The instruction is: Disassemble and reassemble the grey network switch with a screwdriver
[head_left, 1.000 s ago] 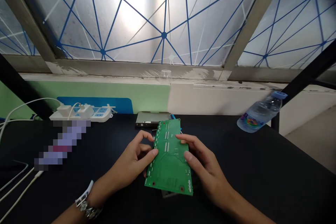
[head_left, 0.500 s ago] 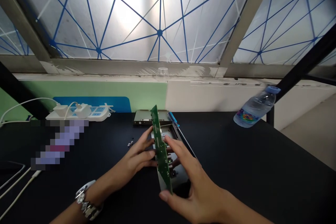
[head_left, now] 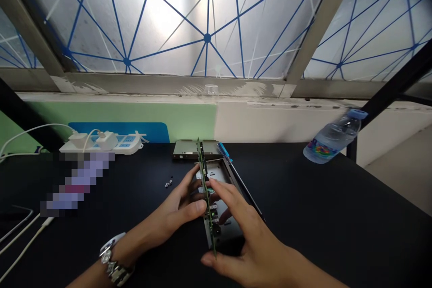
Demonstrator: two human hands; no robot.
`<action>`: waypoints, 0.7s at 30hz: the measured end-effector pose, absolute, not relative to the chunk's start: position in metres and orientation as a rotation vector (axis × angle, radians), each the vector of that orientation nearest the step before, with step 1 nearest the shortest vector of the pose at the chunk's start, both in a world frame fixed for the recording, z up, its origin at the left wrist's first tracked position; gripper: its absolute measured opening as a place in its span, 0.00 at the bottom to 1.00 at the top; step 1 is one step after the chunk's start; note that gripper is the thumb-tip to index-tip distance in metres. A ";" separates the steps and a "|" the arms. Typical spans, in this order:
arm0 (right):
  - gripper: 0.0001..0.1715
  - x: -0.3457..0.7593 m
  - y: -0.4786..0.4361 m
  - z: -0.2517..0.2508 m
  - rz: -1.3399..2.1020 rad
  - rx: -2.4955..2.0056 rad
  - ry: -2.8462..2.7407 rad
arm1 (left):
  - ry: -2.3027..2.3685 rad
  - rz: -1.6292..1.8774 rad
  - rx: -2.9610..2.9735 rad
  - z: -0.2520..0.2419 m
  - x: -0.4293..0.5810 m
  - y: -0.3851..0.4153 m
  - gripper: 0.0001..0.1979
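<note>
Right now the green circuit board (head_left: 206, 193) stands on its long edge, upright between both hands, just above an open metal case (head_left: 224, 234). The left hand (head_left: 175, 200) grasps the board's left face with thumb and curled fingers, while the right hand (head_left: 241, 229) presses its fingers against the other face. A steel wristwatch (head_left: 113, 263) circles the left wrist. Two small screws (head_left: 168, 183) lie on the black table (head_left: 286, 198), left of the case. Farther off sit a flat metal unit (head_left: 185, 149) and a blue-handled tool (head_left: 224, 151), then a white power strip (head_left: 101, 142) and, far right, a water bottle (head_left: 332, 138).
</note>
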State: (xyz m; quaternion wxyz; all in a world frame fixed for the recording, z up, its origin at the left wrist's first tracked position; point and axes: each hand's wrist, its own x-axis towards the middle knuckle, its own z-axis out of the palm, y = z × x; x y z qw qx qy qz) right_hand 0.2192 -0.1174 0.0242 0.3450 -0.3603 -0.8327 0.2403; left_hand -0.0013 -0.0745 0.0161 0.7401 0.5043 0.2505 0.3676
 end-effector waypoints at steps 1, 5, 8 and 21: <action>0.65 0.220 -0.117 0.024 0.632 -0.936 -2.163 | 0.557 0.809 1.111 0.016 -0.001 -0.075 0.48; 0.65 0.221 -0.117 0.025 0.669 -0.928 -2.162 | 0.558 0.814 1.114 0.017 -0.002 -0.075 0.48; 0.65 0.221 -0.115 0.024 0.687 -0.936 -2.164 | 0.568 0.821 1.113 0.017 -0.002 -0.075 0.48; 0.52 0.231 -0.103 0.035 0.680 -1.010 -1.825 | 0.686 0.934 1.076 0.026 -0.004 -0.060 0.34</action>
